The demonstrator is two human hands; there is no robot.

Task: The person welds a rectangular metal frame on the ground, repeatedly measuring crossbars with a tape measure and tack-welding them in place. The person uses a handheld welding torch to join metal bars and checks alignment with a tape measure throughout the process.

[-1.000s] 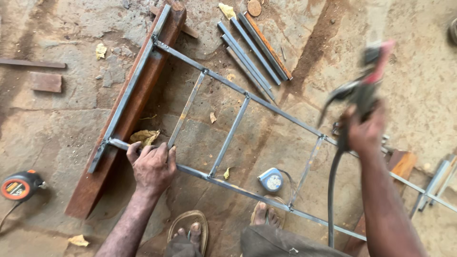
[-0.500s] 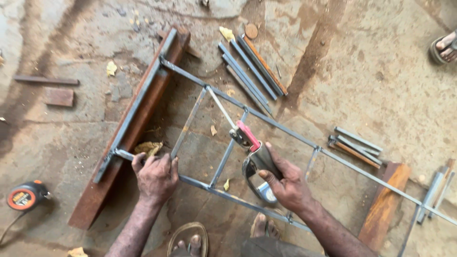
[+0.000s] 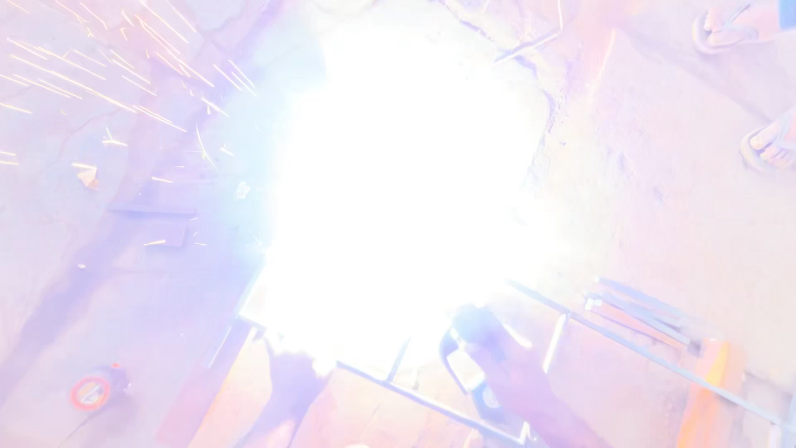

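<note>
A huge white welding flash (image 3: 398, 182) blots out the middle of the view. Below it my right hand (image 3: 497, 344) shows as a dark shape closed around the welding electrode holder (image 3: 464, 365), whose tip vanishes in the glare. My left hand (image 3: 292, 373) is a faint silhouette at the near left corner of the metal ladder-like frame (image 3: 647, 358); its grip is washed out. Only the frame's right rails and one rung show. Sparks (image 3: 124, 91) streak off to the upper left.
A red tape measure (image 3: 91, 390) lies at the lower left. Loose metal bars (image 3: 643, 303) and a wooden block (image 3: 709, 390) lie to the right. Another person's sandalled feet (image 3: 771, 141) stand at the top right. The ground is rough concrete.
A welding arc has struck at the frame, flooding the view with white light and throwing sparks. The view has shifted so that both hands sit lower in the picture.
</note>
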